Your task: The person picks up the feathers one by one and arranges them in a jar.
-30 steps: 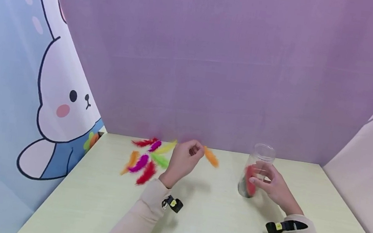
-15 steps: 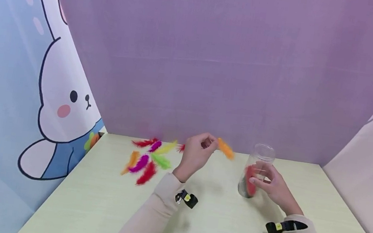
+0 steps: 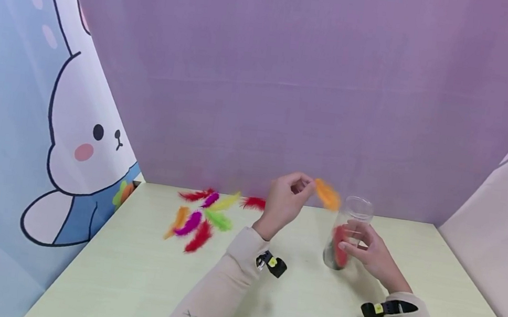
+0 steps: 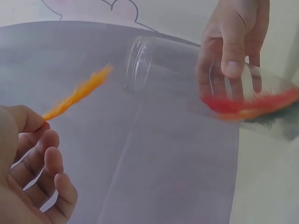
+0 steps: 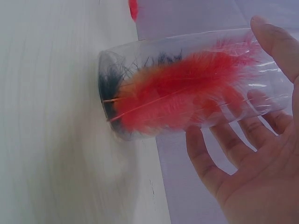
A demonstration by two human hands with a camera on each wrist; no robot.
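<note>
Feathers (image 3: 200, 236): spread on table (image 3: 126, 269) toward far-left corner.
Left hand (image 3: 285, 202): pinches orange feather (image 3: 327, 194) by one end.
Feather axis: slants down rightward; free tip apart, left of jar (image 3: 346, 217) mouth.
Jar: toward far edge, right of centre.
Right hand (image 3: 372, 255): grips jar wall.

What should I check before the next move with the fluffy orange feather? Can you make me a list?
1. Feather held? The left hand pinches the fluffy orange feather by one end: ok.
2. Jar steadied? The right hand grips the clear, round, see-through jar: ok.
3. Jar's mouth open? No lid is on it: ok.
4. Space inside? The fluffy red, orange and dark feathers sit lower down, leaving see-through space near the mouth: ok.
5. Orange feather above the mouth? It is off to the left, apart from the rim: not ok.
6. Jar's bottom flat on the pale table? Cannot tell.
</note>
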